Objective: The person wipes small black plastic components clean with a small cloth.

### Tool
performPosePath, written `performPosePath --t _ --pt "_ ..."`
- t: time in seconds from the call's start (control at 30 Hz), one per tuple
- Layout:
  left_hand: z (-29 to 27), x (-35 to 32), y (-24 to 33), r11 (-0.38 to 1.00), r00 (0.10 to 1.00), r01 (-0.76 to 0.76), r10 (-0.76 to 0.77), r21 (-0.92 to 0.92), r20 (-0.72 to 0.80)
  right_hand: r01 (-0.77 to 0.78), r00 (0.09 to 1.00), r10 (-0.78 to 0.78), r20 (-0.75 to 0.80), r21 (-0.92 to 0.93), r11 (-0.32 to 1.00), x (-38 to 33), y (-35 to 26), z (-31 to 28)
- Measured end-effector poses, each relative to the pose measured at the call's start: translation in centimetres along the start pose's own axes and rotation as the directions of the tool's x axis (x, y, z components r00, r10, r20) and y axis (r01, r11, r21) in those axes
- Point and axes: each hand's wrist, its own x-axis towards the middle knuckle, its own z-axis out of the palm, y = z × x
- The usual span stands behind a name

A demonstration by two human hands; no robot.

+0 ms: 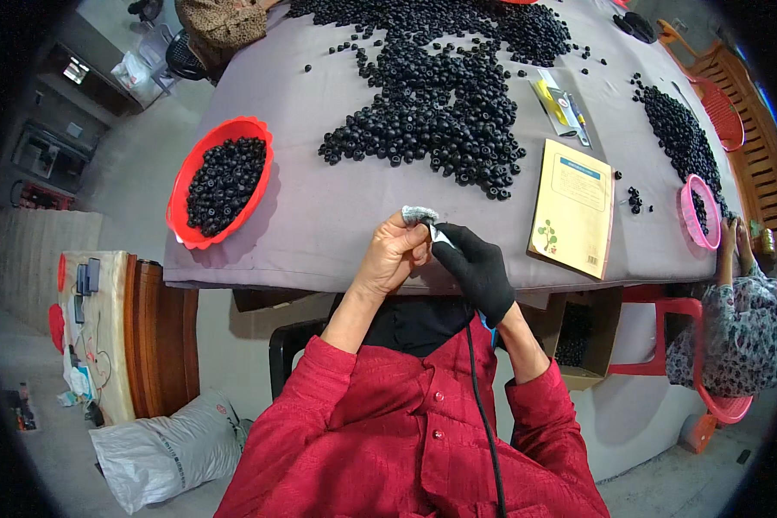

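Note:
Just off the table's near edge, my left hand (391,253) and my right hand (477,271) meet at the fingertips. The left is bare except for a grey-and-white knitted cover on one finger, and its fingers are bent in a pinch. A black glove covers the right hand, with a whitish patch at its fingertips; these are also pinched together. Whatever lies between them is too small and hidden to make out. Beyond my hands spreads a large heap of small round black pieces (432,112), some showing a hole. A red scalloped basket (178,207) at the left holds more.
A yellow booklet (571,207) lies right of my hands, with a clear packet (561,108) of slim tools behind it. Farther right are another black heap (678,129), a pink basket (698,214) and another person's hands (734,242). A white sack (168,451) lies on the floor at left.

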Motion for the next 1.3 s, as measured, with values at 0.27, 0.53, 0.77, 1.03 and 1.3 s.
performPosePath --t 0.27,0.53,0.77,1.03,1.3 --pt "-0.5 0.0 -0.1 0.999 1.0 -0.002 0.002 0.041 0.002 0.07 0.997 -0.072 -0.014 -0.071 0.995 0.1 0.3 0.3" --pt "0.1 -0.1 0.0 0.997 1.0 -0.01 0.012 0.076 -0.019 0.041 0.999 -0.041 0.0 -0.108 0.993 0.0 -0.2 0.1" --pt "-0.2 -0.1 0.0 0.995 1.0 -0.008 0.01 0.101 -0.019 -0.031 0.999 0.03 -0.009 -0.11 0.993 -0.1 -0.7 0.1" --pt "0.0 -0.2 0.0 0.991 0.999 -0.008 0.012 0.131 -0.035 0.041 0.999 -0.038 0.032 -0.096 0.994 0.1 0.0 -0.1" --pt "-0.1 -0.3 0.1 0.988 1.0 -0.018 0.02 0.153 -0.011 -0.049 0.997 0.055 0.062 -0.082 0.995 0.1 -0.4 -0.3"
